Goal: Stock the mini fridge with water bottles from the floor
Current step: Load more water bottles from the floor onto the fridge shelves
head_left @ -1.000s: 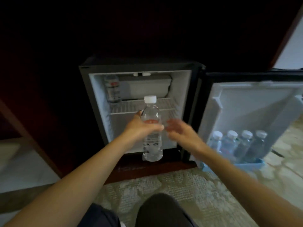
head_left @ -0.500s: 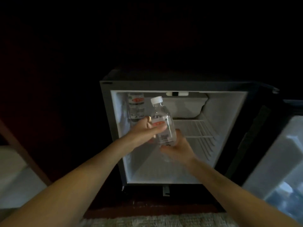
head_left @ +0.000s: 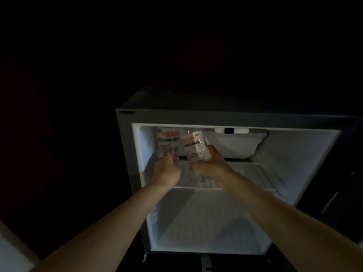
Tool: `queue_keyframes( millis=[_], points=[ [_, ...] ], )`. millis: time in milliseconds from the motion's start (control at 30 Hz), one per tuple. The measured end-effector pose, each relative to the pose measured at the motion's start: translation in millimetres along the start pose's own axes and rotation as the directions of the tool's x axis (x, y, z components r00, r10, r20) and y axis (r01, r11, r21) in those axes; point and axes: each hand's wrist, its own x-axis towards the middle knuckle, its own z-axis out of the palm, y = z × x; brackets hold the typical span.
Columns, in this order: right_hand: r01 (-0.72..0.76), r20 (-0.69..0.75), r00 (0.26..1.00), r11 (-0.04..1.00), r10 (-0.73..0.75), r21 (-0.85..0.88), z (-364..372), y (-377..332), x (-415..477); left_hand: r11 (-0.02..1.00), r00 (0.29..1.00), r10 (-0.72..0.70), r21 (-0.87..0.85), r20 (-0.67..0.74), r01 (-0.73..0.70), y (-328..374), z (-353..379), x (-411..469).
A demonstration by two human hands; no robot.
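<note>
The step in hand is seating a bottle: the right hand (head_left: 211, 163) is wrapped round the tilted clear plastic water bottle (head_left: 193, 149) with a red-banded label, above the white wire shelf (head_left: 253, 173) of the black, white-lined mini fridge (head_left: 216, 116). The left hand (head_left: 167, 171) reaches the foot of the upright clear plastic water bottle (head_left: 168, 143) just beside it; gripping or merely steadying, I cannot tell in the dimness. Next, I judge, the tilted bottle must be stood straight and released without toppling its neighbour. A white freezer box (head_left: 235, 146) sits to their right
</note>
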Motion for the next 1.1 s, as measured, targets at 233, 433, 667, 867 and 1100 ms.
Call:
queue_keyframes(
  millis=[233,433,667,867,1100],
  points=[
    [0.011,-0.035,0.999,0.973,-0.003,0.233,19,2,20,0.989,0.996,0.075,0.134,-0.043,-0.069,-5,0,4],
    [0.112,-0.067,0.993,0.962,-0.099,0.251,38,5,36,0.991,0.996,0.089,0.101,-0.031,-0.086,-9,1,6],
    [-0.016,-0.008,1.000,0.994,0.017,0.112,33,12,30,0.998,0.996,0.048,-0.035,0.073,-0.046,-15,3,3],
    [-0.074,-0.132,0.988,0.994,0.084,0.082,19,12,-12,0.991,0.997,0.010,-0.132,0.076,0.000,-14,1,-24],
    [0.036,-0.300,0.953,0.999,-0.039,-0.016,-39,18,-126,0.941,0.991,0.074,-0.337,0.108,-0.033,31,-8,-110]
  ],
)
